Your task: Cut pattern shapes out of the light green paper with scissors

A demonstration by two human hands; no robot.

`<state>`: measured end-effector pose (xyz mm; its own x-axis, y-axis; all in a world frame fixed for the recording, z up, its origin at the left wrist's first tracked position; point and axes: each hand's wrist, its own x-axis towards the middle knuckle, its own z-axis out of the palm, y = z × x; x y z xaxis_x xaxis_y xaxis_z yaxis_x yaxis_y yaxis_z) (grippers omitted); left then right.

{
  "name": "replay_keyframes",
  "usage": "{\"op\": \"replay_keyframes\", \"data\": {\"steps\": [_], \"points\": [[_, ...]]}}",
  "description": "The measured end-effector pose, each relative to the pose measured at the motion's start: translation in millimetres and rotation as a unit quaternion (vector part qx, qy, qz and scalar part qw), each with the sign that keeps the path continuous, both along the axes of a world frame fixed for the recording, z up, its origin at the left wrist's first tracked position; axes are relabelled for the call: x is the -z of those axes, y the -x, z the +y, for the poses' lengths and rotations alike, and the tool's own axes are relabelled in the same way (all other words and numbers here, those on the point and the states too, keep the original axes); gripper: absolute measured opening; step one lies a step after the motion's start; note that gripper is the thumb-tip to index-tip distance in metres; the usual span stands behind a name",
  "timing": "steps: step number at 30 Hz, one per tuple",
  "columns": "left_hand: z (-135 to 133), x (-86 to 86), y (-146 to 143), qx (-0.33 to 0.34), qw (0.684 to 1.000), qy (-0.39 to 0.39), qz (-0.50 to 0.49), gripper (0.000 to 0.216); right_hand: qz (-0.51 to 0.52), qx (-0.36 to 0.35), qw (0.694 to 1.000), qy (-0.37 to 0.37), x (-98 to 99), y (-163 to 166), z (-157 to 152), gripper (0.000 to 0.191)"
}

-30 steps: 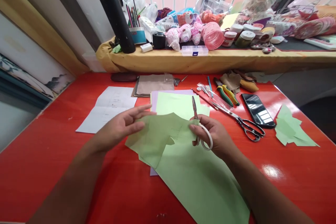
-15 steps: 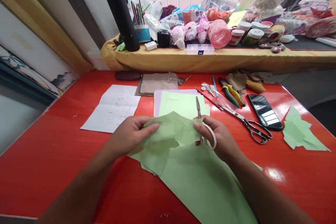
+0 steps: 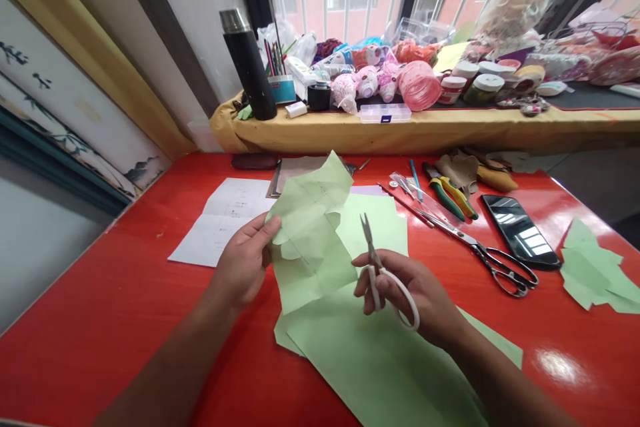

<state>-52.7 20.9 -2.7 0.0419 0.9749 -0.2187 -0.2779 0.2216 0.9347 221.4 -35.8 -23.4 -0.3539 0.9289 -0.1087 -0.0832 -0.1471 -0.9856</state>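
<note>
My left hand (image 3: 249, 257) pinches the left edge of a cut piece of green paper (image 3: 315, 233), raised above the table and marked with faint pencil lines. My right hand (image 3: 405, 283) holds small white-handled scissors (image 3: 369, 243), fingers in the loops and blades pointing up, slightly parted. The blades stand just right of the paper, apart from it. Below both hands lies a large green sheet (image 3: 400, 360), its lower end running out of view. Behind the scissors are more light green sheets (image 3: 383, 217) on a stack, partly hidden by the raised piece.
White paper with drawn marks (image 3: 225, 220) lies at the left. On the right are large black-handled scissors (image 3: 500, 267), pliers (image 3: 450, 193), a phone (image 3: 520, 230) and green paper scraps (image 3: 595, 267). A black thermos (image 3: 250, 70) and jars line the sill (image 3: 320, 137).
My right hand has let go of the paper and moved down, keeping the scissors. My left hand has turned the green piece, so it now stands more upright. The view has tilted up slightly.
</note>
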Motion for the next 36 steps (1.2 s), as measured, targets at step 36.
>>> {"op": "replay_keyframes", "data": {"steps": [36], "points": [[-19,11.2,-18,0.113,0.994,-0.004,0.004,0.031,-0.062,0.002,0.997,-0.039,10.8,1,-1,0.059]]}}
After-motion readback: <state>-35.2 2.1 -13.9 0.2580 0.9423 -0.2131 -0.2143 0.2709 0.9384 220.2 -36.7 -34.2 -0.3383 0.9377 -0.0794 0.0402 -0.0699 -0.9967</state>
